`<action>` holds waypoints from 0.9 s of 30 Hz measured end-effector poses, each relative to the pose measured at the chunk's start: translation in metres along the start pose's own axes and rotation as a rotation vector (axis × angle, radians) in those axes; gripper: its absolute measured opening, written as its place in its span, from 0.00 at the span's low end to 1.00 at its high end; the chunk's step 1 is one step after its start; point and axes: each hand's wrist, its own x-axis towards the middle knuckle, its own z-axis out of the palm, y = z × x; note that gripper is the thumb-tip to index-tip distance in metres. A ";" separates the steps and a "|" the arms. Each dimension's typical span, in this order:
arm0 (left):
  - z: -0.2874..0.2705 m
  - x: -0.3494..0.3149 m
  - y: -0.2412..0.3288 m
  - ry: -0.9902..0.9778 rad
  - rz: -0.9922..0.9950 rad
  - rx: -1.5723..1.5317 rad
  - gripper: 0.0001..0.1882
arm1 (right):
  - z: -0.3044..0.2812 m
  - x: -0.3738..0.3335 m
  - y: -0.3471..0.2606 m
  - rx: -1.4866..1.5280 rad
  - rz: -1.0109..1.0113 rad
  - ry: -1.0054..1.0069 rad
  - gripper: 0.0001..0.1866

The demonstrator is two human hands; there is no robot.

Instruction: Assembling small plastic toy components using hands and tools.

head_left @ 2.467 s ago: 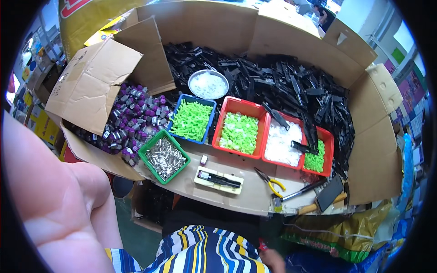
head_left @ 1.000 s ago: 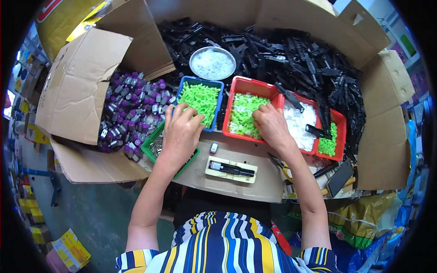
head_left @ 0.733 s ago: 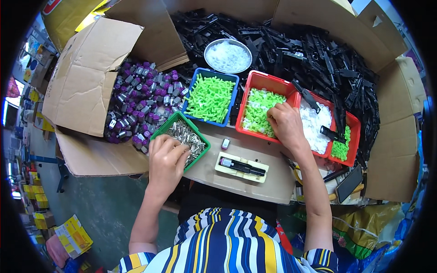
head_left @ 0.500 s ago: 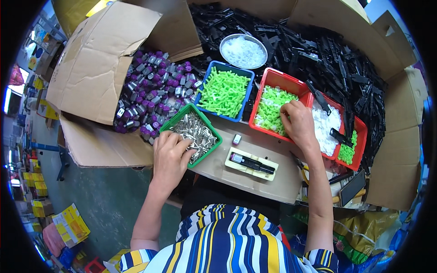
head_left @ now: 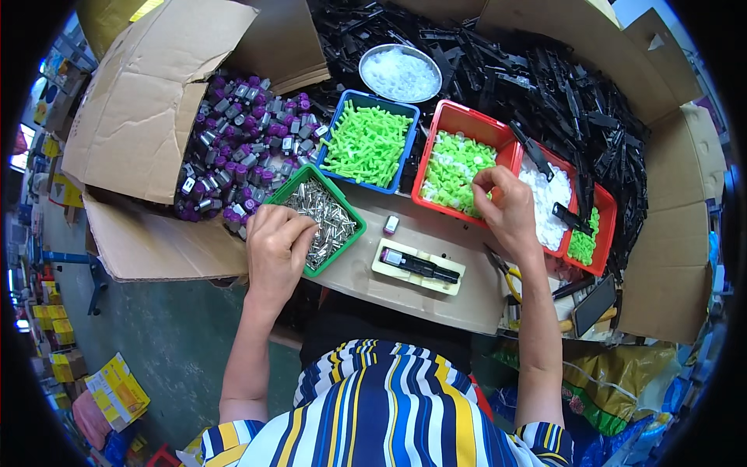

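Note:
My left hand (head_left: 278,243) is at the near-left edge of a green bin (head_left: 336,253) of small shiny metal pins (head_left: 331,218), thumb and fingers pinched. Whatever is between them is too small to make out. Above the near edge of a red bin (head_left: 445,205) of light green plastic pieces (head_left: 459,167), my right hand (head_left: 507,208) also pinches, its fingertips hiding anything held. Between the hands, a cream-coloured holder (head_left: 385,268) lies on the board with a black part (head_left: 420,266) with a grey-and-purple end in it. A small grey-and-purple piece (head_left: 391,225) stands just beyond.
A blue bin (head_left: 342,173) holds green sticks. Grey-and-purple parts (head_left: 249,140) are heaped in a carton (head_left: 132,117) at left. Red bins of white (head_left: 548,206) and green pieces (head_left: 583,240) sit at right. Black parts (head_left: 537,86) and a round dish (head_left: 401,74) lie behind; yellow-handled pliers (head_left: 510,276) lie near my right forearm.
My left hand has drawn up from among the pins, its fingers now pinched together. My right hand has lifted slightly off the green pieces, also pinching. The whole view has shifted a little.

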 end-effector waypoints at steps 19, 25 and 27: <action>0.015 0.002 0.046 -0.083 -0.510 -0.881 0.04 | 0.020 -0.031 -0.056 0.472 0.155 0.014 0.03; 0.041 -0.001 0.075 -0.141 -0.553 -1.259 0.09 | 0.032 -0.033 -0.078 0.498 0.029 0.072 0.06; 0.042 -0.001 0.077 -0.158 -0.546 -1.329 0.12 | 0.032 -0.035 -0.078 0.504 0.018 0.082 0.06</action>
